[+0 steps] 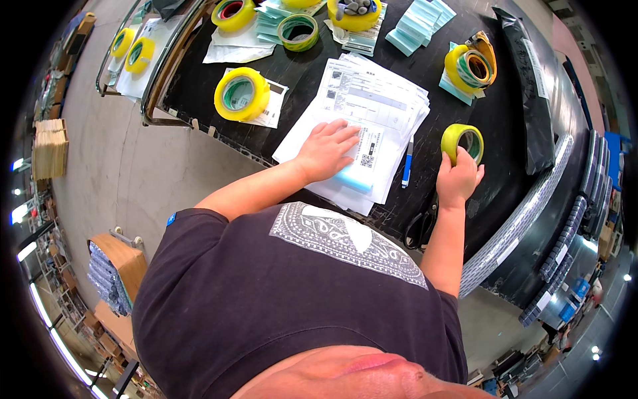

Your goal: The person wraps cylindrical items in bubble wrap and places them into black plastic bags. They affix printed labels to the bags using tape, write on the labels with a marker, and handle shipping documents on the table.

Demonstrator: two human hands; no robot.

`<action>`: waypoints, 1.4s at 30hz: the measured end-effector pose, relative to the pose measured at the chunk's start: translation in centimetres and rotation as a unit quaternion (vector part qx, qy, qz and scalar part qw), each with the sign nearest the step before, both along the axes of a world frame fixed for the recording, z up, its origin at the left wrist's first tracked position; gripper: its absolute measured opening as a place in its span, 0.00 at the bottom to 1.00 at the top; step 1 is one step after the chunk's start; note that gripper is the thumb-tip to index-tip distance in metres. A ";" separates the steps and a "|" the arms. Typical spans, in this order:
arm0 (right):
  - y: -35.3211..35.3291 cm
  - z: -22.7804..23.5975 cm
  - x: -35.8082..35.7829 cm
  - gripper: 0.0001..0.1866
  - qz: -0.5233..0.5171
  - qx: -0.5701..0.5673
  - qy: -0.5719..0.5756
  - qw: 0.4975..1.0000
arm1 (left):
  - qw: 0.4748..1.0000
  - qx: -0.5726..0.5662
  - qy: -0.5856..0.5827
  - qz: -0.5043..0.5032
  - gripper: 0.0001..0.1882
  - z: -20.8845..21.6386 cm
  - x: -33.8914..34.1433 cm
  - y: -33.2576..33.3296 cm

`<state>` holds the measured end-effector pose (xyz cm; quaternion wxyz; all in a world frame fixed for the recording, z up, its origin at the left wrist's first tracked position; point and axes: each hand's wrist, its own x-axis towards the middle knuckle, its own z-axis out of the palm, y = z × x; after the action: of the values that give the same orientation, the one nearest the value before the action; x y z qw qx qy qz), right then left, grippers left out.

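Observation:
My left hand (327,150) lies flat, fingers spread, on a stack of printed sheets (382,100). Beneath its fingers is a white label with a square code, and a light blue slip pad (355,178) shows by the palm. At the right, my right hand (460,178) grips the near rim of a yellow-green roll of tape (451,138) that rests on its edge on the black table (306,66). Between the hands, a blue pen (407,163) lies beside the sheets. Black-handled scissors (417,231) are partly hidden by my right forearm.
A big yellow tape roll (223,100) sits on papers at the left. More tape rolls and folded light blue label stacks (417,28) line the far side. A long black package (528,100) and a silver-wrapped roll (515,246) lie along the right. A metal-railed cart (147,106) adjoins the left.

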<state>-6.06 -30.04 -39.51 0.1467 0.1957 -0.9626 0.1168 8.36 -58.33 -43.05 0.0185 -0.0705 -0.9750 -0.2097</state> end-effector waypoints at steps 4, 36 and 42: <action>-3.3 4.0 3.4 0.15 0.207 -0.070 -0.010 0.976 | 1.000 0.006 -0.005 0.006 0.26 -0.3 0.1 -0.1; -11.1 3.5 9.5 0.18 0.329 -0.057 -0.089 0.938 | 0.951 -0.130 0.012 0.279 0.26 2.3 8.5 -17.5; -18.0 2.8 9.6 0.18 0.307 -0.134 -0.140 0.932 | 0.981 -0.086 0.034 0.168 0.27 2.1 8.1 -20.0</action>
<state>3.53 -48.00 -36.73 -0.0077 0.4422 -0.8416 0.3101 16.42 -78.32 -40.94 0.0805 0.0859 -0.9862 -0.1161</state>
